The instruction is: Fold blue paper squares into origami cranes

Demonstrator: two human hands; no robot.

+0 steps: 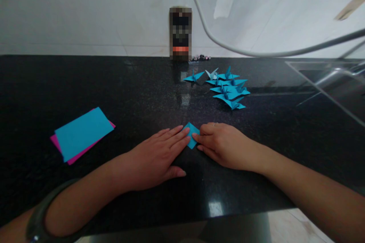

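A small folded piece of blue paper (191, 132) lies on the black stone counter (142, 95) between my two hands. My left hand (159, 155) rests flat, fingers stretched out, with its fingertips pressing the paper's left side. My right hand (224, 144) has its fingers curled together and presses the paper's right edge with its fingertips; a ring shows on one finger.
Several finished blue paper cranes (228, 89) sit in a cluster further back. A stack of flat blue and pink sheets (82, 133) lies to the left. A blurred dark object (180, 33) stands at the counter's back edge. A sink (330, 79) is at the right.
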